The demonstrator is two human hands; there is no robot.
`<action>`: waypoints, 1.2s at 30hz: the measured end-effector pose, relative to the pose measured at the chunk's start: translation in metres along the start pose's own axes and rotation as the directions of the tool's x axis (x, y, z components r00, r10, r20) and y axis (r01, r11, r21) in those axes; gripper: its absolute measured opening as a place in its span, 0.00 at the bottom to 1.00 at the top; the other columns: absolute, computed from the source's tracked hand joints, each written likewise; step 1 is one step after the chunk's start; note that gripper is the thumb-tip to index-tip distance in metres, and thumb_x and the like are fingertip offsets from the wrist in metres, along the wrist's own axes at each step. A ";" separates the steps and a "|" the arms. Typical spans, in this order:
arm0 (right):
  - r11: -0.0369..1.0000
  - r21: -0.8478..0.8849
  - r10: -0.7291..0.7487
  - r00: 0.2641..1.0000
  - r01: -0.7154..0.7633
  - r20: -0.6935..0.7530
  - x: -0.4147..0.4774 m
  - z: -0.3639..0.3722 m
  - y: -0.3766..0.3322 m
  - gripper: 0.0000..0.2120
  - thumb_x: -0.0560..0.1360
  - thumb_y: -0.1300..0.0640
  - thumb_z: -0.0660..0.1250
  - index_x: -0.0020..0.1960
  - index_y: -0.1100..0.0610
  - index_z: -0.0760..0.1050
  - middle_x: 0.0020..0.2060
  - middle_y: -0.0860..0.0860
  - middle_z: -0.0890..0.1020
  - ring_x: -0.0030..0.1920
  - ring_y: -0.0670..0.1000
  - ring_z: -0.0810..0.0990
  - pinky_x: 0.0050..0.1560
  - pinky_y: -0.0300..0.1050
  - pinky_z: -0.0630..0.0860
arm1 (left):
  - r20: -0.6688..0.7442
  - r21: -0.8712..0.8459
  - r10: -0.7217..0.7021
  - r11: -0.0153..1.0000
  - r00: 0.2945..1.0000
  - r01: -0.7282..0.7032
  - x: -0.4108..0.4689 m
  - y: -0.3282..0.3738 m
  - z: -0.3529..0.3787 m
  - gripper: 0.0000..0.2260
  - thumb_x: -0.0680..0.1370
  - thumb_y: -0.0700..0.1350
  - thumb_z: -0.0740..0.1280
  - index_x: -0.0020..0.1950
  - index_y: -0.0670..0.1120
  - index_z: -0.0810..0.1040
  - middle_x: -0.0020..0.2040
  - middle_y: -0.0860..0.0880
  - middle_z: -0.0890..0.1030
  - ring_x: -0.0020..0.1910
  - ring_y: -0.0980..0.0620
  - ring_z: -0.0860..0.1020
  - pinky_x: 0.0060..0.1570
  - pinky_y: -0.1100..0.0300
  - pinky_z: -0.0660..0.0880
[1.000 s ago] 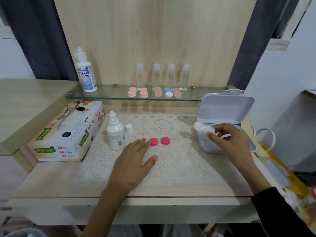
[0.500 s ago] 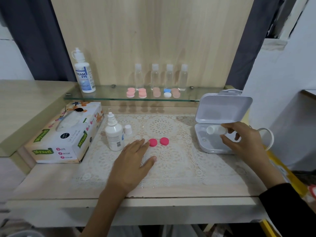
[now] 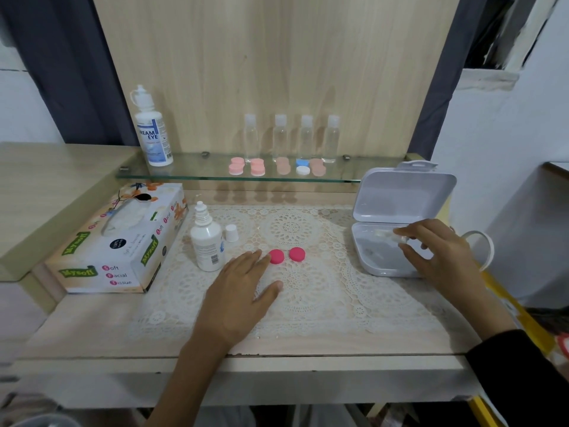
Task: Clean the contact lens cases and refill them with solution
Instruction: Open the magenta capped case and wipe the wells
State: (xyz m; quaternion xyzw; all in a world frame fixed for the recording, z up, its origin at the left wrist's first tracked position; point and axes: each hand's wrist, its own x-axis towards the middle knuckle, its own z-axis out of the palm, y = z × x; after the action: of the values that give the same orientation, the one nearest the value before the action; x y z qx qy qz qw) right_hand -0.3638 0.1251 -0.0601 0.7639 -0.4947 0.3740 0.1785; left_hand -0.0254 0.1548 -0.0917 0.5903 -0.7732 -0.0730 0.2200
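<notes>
**A:** Where's the case?

**B:** The right hand [image 3: 437, 257] has its grip pinched on the white plastic lens case [image 3: 388, 236], blurred, over the open white hinged plastic box [image 3: 400, 195]. The left hand [image 3: 243, 291] lies flat, holding nothing, fingertips against a round pink cap [image 3: 276, 256].

**A:** Risk?

**B:** A nudge could send that cap rolling, or tip the uncapped white solution bottle [image 3: 207, 245].

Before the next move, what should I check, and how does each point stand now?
1. Lid of box open: ok.
2. The lens case held by right hand, over the box: ok, blurred.
3. Both pink caps off, on mat: ok.
4. The small bottle upright, cap off beside it: ok.
5. The left hand free, flat on mat: ok.
6. Wells of lens case clean: cannot tell.
</notes>
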 end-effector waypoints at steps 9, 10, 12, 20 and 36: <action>0.814 0.418 0.426 0.904 -0.403 0.041 0.004 0.010 -0.021 0.09 0.70 0.52 0.74 0.49 0.52 0.80 0.43 0.45 0.82 0.45 0.47 0.78 0.39 0.47 0.75 | 0.000 -0.020 -0.006 1.000 1.000 0.006 -0.001 -0.001 0.000 0.39 0.68 0.70 0.40 0.76 0.56 0.58 0.76 0.57 0.57 0.75 0.58 0.53 0.68 0.65 0.48; 0.777 0.475 0.446 0.894 -0.414 0.050 0.006 0.010 -0.029 0.10 0.70 0.50 0.74 0.49 0.52 0.80 0.42 0.43 0.82 0.45 0.46 0.78 0.40 0.45 0.75 | 0.001 -0.020 -0.008 1.000 1.000 0.008 -0.001 -0.001 0.000 0.39 0.68 0.71 0.40 0.76 0.56 0.58 0.76 0.57 0.57 0.75 0.58 0.53 0.68 0.65 0.48; 0.725 0.556 0.434 0.896 -0.408 0.092 0.009 0.011 -0.048 0.08 0.70 0.51 0.73 0.48 0.49 0.80 0.40 0.42 0.82 0.44 0.45 0.79 0.39 0.40 0.75 | 0.004 -0.014 -0.009 1.000 1.000 0.009 0.000 -0.001 0.000 0.39 0.68 0.71 0.40 0.76 0.56 0.58 0.77 0.57 0.57 0.75 0.59 0.53 0.68 0.65 0.48; 0.524 0.664 0.261 0.843 -0.533 0.470 0.001 0.037 -0.106 0.05 0.71 0.55 0.75 0.46 0.50 0.83 0.44 0.46 0.81 0.47 0.50 0.79 0.46 0.48 0.76 | -0.001 -0.024 0.000 1.000 1.000 0.000 0.000 0.000 0.000 0.39 0.69 0.69 0.40 0.76 0.56 0.58 0.76 0.57 0.57 0.75 0.58 0.53 0.67 0.66 0.47; 0.760 0.489 0.157 0.850 -0.429 0.502 -0.001 0.047 -0.110 0.09 0.71 0.50 0.74 0.50 0.47 0.83 0.55 0.39 0.76 0.57 0.36 0.72 0.53 0.32 0.69 | -0.055 -0.084 0.033 0.996 0.998 -0.037 0.000 -0.001 0.000 0.24 0.79 0.58 0.54 0.74 0.53 0.65 0.74 0.56 0.64 0.73 0.58 0.58 0.67 0.65 0.53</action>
State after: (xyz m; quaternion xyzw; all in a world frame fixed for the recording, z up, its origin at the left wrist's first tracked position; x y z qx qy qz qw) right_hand -0.2476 0.1449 -0.0807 0.7544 -0.4983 0.3526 -0.2414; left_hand -0.0246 0.1545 -0.0926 0.5685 -0.7735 -0.0863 0.2667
